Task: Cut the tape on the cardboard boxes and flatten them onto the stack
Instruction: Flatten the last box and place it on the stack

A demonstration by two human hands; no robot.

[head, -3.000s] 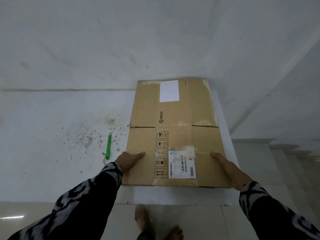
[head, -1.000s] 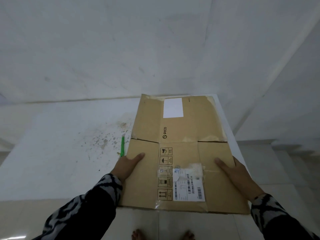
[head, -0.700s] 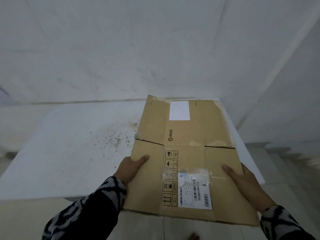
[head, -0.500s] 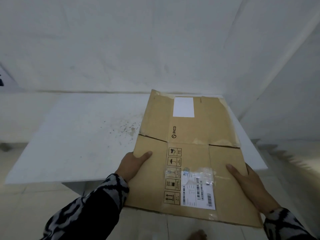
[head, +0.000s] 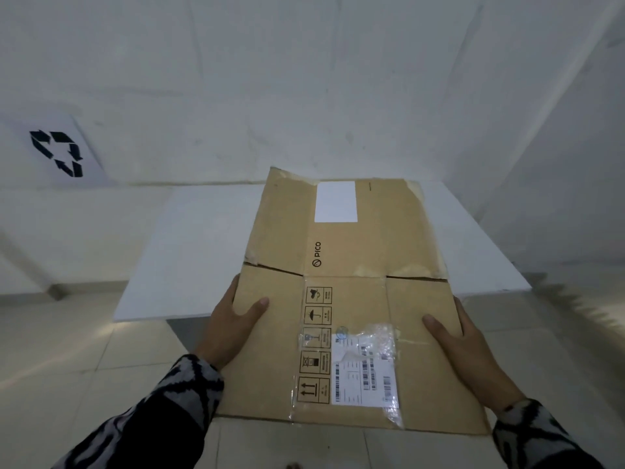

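White walls (head: 304, 79) fill the far half of the scene, over a pale tiled floor (head: 67, 360). A white tabletop (head: 203, 252) stands against the far wall. Held up in front of it is the flattened box (head: 355, 316) — brown cardboard, tilted with its far end over the tabletop's right part and its near end out over the floor; whether the far end touches the tabletop cannot be told. The left hand (head: 230, 330) clamps the box's left edge, thumb on top, and the right hand (head: 466, 353) clamps the right edge the same way; both sleeves are black and white patterned. On the left wall hangs a white sheet with a black recycling mark (head: 57, 152). On the box — a shipping label (head: 365, 370) under clear tape, a blank white sticker (head: 335, 201) at the far end, and a column of handling symbols (head: 316, 343).
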